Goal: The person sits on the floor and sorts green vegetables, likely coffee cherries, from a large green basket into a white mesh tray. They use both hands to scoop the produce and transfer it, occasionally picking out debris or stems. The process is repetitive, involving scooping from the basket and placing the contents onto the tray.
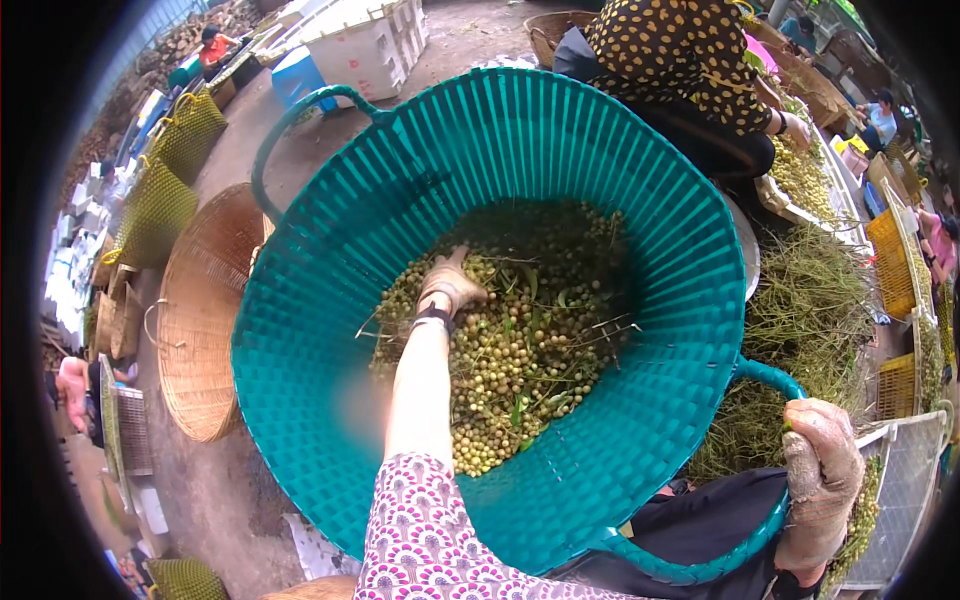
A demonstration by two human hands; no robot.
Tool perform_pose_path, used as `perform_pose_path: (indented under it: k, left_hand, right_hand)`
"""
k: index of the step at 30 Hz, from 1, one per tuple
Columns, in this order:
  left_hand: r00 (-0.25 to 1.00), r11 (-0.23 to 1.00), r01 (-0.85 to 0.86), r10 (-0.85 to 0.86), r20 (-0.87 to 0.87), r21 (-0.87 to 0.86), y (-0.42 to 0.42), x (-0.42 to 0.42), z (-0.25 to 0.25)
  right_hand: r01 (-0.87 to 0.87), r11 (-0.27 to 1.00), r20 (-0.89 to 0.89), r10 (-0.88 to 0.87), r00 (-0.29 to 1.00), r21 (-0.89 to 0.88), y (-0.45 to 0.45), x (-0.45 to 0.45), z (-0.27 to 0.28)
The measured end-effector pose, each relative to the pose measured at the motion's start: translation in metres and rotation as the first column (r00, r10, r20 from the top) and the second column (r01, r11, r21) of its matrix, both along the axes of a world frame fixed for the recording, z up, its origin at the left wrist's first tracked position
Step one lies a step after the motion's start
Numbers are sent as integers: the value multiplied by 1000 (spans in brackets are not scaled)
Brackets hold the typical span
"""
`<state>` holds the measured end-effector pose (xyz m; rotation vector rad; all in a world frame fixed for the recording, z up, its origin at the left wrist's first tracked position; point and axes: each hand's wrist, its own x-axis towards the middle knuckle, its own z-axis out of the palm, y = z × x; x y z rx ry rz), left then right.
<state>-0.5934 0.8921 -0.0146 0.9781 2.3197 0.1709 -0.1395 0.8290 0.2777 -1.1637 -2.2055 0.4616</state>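
A large teal woven plastic basket (315, 337) leans towards me, its wide mouth facing up at me. Small round yellow-brown fruits, apparently longans (487, 360), lie in its bottom with leaves and thin twigs among them. My left hand (450, 281), in a worn fingerless glove, reaches inside and rests on the fruit pile. Its thumb is spread from the fingers, and some fingertips are hard to see. At the right, my gloved right hand (821, 465) is closed around the basket's near looped handle (697, 566). The other handle (266, 150) stands free at the far left.
A heap of bare stems (802, 322) lies right of the basket. Beyond it, a person in a dotted top (660, 52) handles fruit in a white tray (832, 172). A tan wicker basket (195, 322) stands close on the left. Foam boxes (367, 52) are behind.
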Motion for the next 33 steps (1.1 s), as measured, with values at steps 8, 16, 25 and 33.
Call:
perform_pose_path:
  k: [8,16,25,33]
  left_hand:
    - [978,980,114,-82,-193,161,-57,45,3]
    - [950,954,180,-104,-295,242,-86,101,-15]
    - [991,980,8,20,-136,199,-90,103,13]
    - [966,961,221,-238,-96,-164,-103,75,18]
  right_hand:
    - [-3,1000,-78,3,997,0,-2,2,-6]
    - [43,997,-132,-52,990,-71,-9,5,-6]
    - [1,999,-180,-9,984,-45,-5,4,-12]
    - [17,998,-153,-25,988,-54,-4,7,-11]
